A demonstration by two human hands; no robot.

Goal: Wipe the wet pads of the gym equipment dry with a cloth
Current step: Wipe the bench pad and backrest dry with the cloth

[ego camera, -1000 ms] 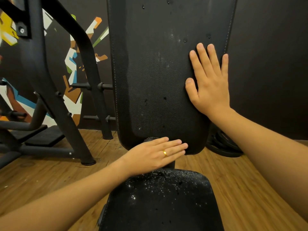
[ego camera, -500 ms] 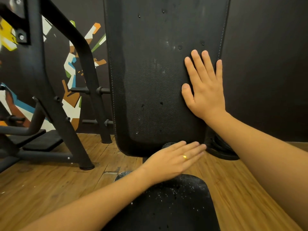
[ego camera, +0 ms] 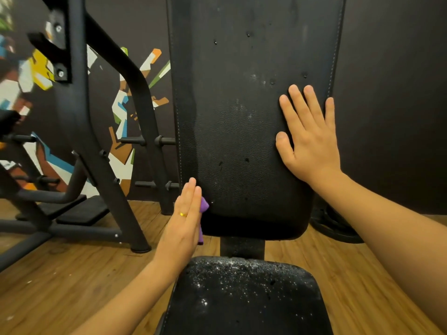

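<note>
Fingers of L hand straight and held together, hand edge-on to me, pressing a purple cloth vs. lower-left edge of back pad. Only a bit of the cloth shows past the palm. Thumb hidden, so I can't tell if it hooks the cloth. Gold ring on one finger.

Nearest me: seat pad, black, speckled w/ water droplets, densest along its far edge.

Next out: back pad upright above the seat, scattered drops and faint smears on its face.

R hand flat on right side of back pad, fingers spread and pointing up, holding nothing.

Wood floor under everything. Black machine frame stands to the left; weight plate low at right behind the pad. Farthest: dark wall, colourful mural on its left part.
</note>
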